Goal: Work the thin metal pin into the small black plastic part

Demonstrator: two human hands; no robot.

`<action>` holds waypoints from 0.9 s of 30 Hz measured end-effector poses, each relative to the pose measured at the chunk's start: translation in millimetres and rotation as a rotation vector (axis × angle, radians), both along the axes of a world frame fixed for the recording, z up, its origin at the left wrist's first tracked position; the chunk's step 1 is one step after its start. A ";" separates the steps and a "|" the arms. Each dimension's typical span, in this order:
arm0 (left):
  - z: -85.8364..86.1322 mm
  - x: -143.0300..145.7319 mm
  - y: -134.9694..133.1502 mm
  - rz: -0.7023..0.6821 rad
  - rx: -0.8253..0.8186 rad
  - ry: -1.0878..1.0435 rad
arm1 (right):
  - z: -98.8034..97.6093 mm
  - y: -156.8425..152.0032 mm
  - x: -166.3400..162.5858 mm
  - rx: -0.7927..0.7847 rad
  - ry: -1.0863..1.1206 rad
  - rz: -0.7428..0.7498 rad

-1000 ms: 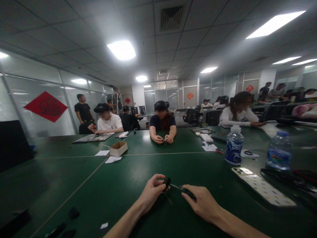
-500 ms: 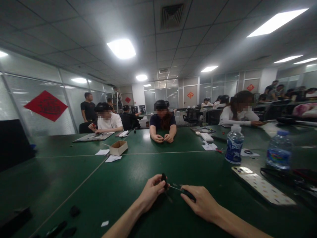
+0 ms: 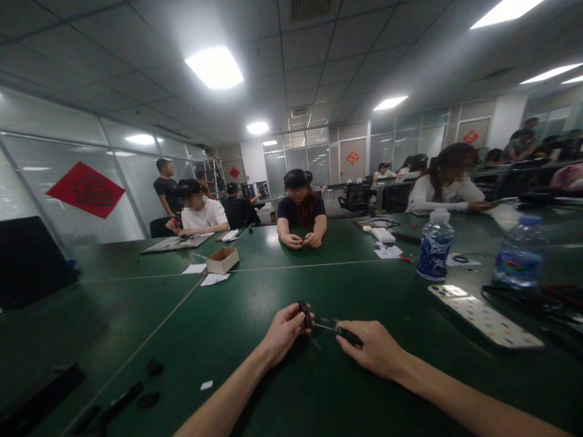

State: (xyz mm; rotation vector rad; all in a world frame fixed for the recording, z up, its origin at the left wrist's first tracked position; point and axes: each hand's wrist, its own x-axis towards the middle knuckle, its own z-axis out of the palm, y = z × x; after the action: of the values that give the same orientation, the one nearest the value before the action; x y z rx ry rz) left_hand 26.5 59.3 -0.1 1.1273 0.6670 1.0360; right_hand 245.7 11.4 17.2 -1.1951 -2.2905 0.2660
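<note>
In front of me, above the green table (image 3: 255, 309), my left hand (image 3: 286, 328) is closed on a small black part (image 3: 305, 314), held nearly upright between thumb and fingers. My right hand (image 3: 371, 343) wraps around the dark handle of a screwdriver (image 3: 350, 337). Its thin metal shaft points left, with the tip at the black part; whether it sits in a screw is too small to tell. Several loose black pieces (image 3: 149, 399) lie at the lower left, beside a small white scrap (image 3: 206, 385).
A phone in a patterned case (image 3: 485, 318) lies to the right, with a blue-labelled bottle (image 3: 435, 249) and a clear water bottle (image 3: 520, 252) behind it. Dark cables (image 3: 555, 303) spread at the right edge. An open cardboard box (image 3: 223, 261) stands further off. A co-worker (image 3: 301, 212) sits opposite.
The camera view has tilted down, so the far scene sits higher in the picture. Both hands keep their grips, and the black part shows more of its face.
</note>
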 end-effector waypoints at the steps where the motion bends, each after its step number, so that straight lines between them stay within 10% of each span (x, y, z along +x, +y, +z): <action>1: -0.1 0.2 0.2 0.000 -0.002 0.004 | -0.5 0.3 -0.1 0.009 -0.001 -0.003; 27: 14.1 -1.0 -9.0 -0.057 0.163 0.263 | -6.1 1.5 2.6 0.030 -0.070 -0.022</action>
State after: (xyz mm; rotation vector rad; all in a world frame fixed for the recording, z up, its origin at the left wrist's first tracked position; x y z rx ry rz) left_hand 25.5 50.4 14.0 1.4327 0.7632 0.9138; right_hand 248.2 12.9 11.1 -1.2317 -2.3308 0.1837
